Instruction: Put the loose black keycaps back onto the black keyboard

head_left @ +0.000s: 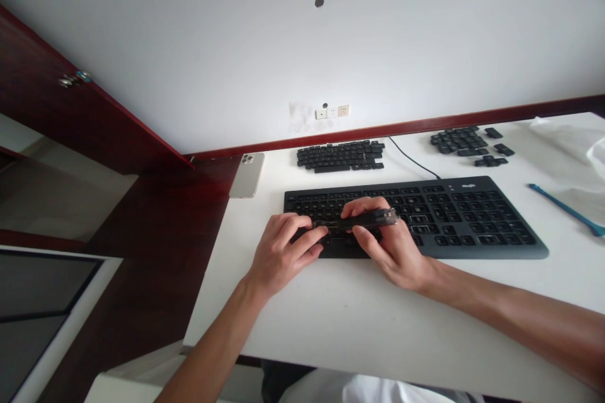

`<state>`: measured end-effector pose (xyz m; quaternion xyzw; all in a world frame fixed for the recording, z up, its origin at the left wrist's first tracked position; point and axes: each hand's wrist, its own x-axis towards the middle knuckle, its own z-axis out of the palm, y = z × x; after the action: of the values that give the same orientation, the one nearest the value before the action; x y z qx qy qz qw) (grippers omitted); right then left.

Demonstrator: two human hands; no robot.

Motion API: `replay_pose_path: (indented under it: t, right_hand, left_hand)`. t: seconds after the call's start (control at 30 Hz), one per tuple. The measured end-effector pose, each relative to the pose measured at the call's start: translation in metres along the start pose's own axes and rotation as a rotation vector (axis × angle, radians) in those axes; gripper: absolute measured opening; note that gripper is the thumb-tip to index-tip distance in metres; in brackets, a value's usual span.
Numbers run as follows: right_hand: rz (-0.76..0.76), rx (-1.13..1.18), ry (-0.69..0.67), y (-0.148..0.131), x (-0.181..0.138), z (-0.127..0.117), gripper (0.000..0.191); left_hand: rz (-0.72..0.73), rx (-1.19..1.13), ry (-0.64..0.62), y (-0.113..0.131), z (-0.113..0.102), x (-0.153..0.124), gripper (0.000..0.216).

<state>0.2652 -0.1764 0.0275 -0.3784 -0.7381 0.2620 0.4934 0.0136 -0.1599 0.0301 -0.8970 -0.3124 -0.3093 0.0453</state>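
A black full-size keyboard (491, 220) lies on the white table, with most of its keycaps off and the sockets bare. My left hand (283, 249) holds the keyboard's lower left part, fingers bent over the keys and thumb by the front edge. A thin metal wire shows near its fingertips. In my right hand (394, 249) is a slim black-handled tool (366, 220) with a metal end, angled low over the keyboard's bottom rows. The tool's tip by the left fingers is too dark to make out.
Loose black keycaps (340, 156) stand in rows behind the keyboard. More keycaps (456, 140) lie at the back right. A phone (247, 175) rests at the table's left edge. A blue stick-like tool (562, 206) and a white plastic bag (571, 148) lie at right.
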Motion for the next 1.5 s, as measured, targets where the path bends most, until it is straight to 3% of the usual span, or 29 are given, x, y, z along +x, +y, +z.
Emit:
replay_pose_path:
  t: [0.13, 0.23, 0.4, 0.7, 0.8, 1.0, 1.1, 1.2, 1.33, 1.5]
  right_hand:
    - [0.004, 0.009, -0.005, 0.0, 0.0, -0.001, 0.014]
    - [0.016, 0.014, -0.031, 0.0, 0.0, -0.001, 0.014]
    - [0.026, -0.006, -0.053, -0.001, 0.001, -0.001, 0.013]
    - [0.045, 0.098, -0.105, -0.002, -0.002, 0.002, 0.02]
    - [-0.034, 0.054, -0.058, -0.001, 0.002, 0.003, 0.021]
    - [-0.089, 0.048, -0.134, -0.008, 0.007, -0.003, 0.032]
    - [-0.05, 0.046, -0.157, -0.008, 0.006, -0.003, 0.036]
    - [-0.003, 0.039, -0.109, -0.005, 0.004, -0.001, 0.027]
    - [0.069, 0.109, -0.091, -0.003, 0.002, 0.001, 0.017]
    - [0.209, 0.112, -0.156, -0.002, 0.004, 0.001, 0.025]
  left_hand:
    - [0.022, 0.063, 0.047, -0.003, 0.001, -0.004, 0.044]
    - [-0.087, 0.043, 0.139, -0.006, 0.002, -0.005, 0.047]
    - [-0.267, -0.159, -0.048, -0.004, 0.004, -0.001, 0.066]
    - [-0.332, -0.148, -0.062, 0.004, 0.008, 0.004, 0.085]
    - [-0.322, -0.105, -0.059, 0.01, 0.009, 0.006, 0.087]
    - [-0.178, -0.003, 0.003, 0.018, 0.012, 0.007, 0.085]
    - [-0.18, 0.027, 0.053, 0.015, 0.013, 0.006, 0.082]
    - [-0.283, -0.03, 0.09, 0.01, 0.009, 0.006, 0.076]
    - [-0.348, -0.215, 0.014, 0.004, 0.004, 0.006, 0.071]
    - [-0.411, -0.35, -0.085, -0.002, 0.005, 0.001, 0.085]
